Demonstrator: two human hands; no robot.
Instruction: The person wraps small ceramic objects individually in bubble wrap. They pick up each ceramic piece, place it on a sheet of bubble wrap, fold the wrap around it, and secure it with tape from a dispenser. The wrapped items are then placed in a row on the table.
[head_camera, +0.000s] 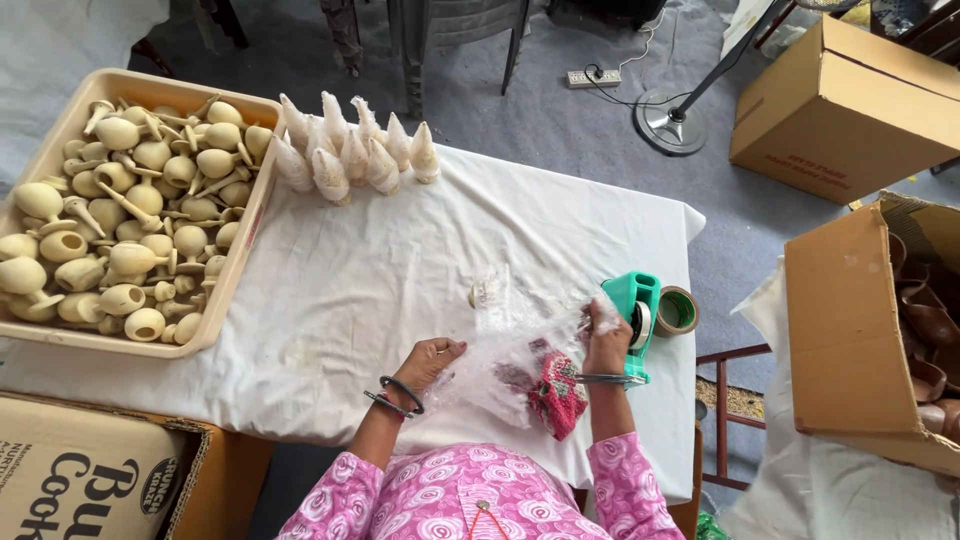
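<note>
Tray of wooden pieces (60, 335): far to the left of our fingers, full of pale turned wooden pieces with round heads and thin stems; we judge them light, hard and smooth, easy to roll.

Wrapped pieces (350, 150): a small group stands upright beyond the left fingers, at the far edge of the white cloth (330, 290); each is covered in clear wrap.

Left hand (428, 362): it lies on the near edge of the clear plastic wrap, fingers loosely curled and pressing on it; we cannot tell if they pinch it or only hold it down.

Clear plastic wrap (515, 340): between both hands, crumpled on the cloth. We judge it very light, soft and a little slippery, easy to tear; it is better to take it by an edge with the fingertips.

Red patterned cloth (556, 395): just below the wrap, near the right wrist; soft and limp.

Right hand (607, 345): fingers closed on the right end of the wrap, lifting it a little.

Green tape dispenser (637, 305): just behind the right fingers, touching or nearly touching them; rigid plastic.

Tape roll (677, 310): just right of the dispenser, at the table edge.
</note>
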